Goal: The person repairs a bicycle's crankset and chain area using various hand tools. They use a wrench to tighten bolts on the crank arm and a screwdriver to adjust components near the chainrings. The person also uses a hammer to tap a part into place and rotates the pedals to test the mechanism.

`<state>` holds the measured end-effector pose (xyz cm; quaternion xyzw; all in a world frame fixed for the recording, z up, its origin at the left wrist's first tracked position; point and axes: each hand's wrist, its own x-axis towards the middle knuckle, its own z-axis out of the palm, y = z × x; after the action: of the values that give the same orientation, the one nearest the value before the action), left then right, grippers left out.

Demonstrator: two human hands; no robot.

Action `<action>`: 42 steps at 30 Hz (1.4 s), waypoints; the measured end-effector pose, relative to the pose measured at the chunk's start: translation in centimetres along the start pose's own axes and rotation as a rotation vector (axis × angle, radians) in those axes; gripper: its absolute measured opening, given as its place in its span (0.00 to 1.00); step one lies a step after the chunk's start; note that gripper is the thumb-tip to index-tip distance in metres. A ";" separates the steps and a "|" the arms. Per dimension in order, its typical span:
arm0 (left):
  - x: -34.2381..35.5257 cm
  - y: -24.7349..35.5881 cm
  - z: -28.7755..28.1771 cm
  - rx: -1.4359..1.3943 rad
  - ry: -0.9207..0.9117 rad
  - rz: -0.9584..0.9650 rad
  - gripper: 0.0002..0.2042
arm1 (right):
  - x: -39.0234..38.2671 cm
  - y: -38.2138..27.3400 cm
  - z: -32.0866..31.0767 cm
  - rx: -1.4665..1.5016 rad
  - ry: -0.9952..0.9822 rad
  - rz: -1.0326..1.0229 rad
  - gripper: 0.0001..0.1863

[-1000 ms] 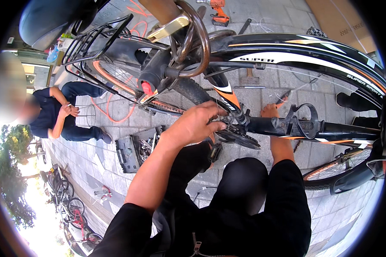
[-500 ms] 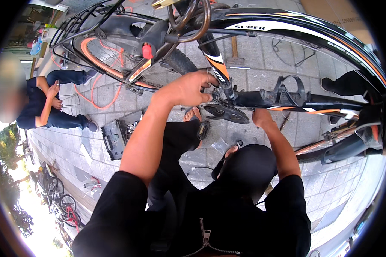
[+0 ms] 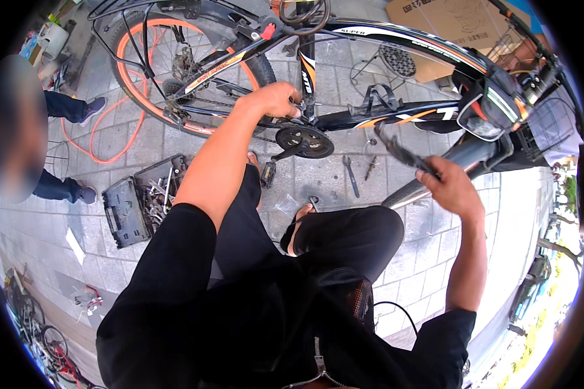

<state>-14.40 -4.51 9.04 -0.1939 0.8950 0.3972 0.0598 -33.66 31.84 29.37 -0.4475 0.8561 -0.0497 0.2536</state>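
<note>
A black, white and orange bicycle (image 3: 370, 120) stands in front of me. My left hand (image 3: 276, 100) is at the foot of its seat tube, just above the black chainring (image 3: 305, 141). Its fingers are bent together there; what is between them is hidden. Out to the right, my right hand (image 3: 451, 185) is closed round a long dark hand tool (image 3: 399, 148), blurred by motion, its far end pointing up-left below the frame. A crank pedal (image 3: 268, 174) hangs near my left knee.
On the paving lie a wrench (image 3: 351, 176), a thin rusty rod (image 3: 370, 167) and a small plastic bag (image 3: 286, 205). An open black toolbox (image 3: 126, 217) full of tools sits left. An orange hose (image 3: 110, 159) curls near another person's legs (image 3: 61, 185). Cardboard (image 3: 444, 29) stands behind.
My right hand has come away from below the bottom bracket, out to the right, with the dark tool now showing in it. My left hand stays by the seat tube. The view has shifted.
</note>
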 end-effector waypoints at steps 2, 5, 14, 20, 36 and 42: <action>-0.2 -0.4 0.7 0.003 0.001 0.072 0.23 | -1.7 -0.2 -0.4 0.238 -0.039 0.273 0.19; 0.7 -1.1 0.9 0.026 0.022 0.092 0.24 | 0.0 0.0 3.3 0.459 0.016 0.321 0.17; 0.6 -1.1 1.1 0.001 0.043 0.107 0.20 | 9.7 -9.4 14.7 1.128 0.042 0.389 0.12; -0.2 -1.0 0.2 0.000 -0.005 0.070 0.20 | 12.9 -11.3 18.0 1.221 0.103 0.278 0.10; -0.2 -0.9 -0.3 -0.003 -0.001 0.055 0.20 | 15.7 -11.2 17.8 1.385 0.186 0.341 0.05; 0.1 -0.3 -1.0 0.036 -0.033 0.063 0.19 | 16.1 -8.7 17.2 1.298 -0.180 0.358 0.05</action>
<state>-14.36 -5.47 9.43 -0.1582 0.9065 0.3859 0.0654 -26.59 16.38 10.94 -0.0586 0.6892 -0.4734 0.5455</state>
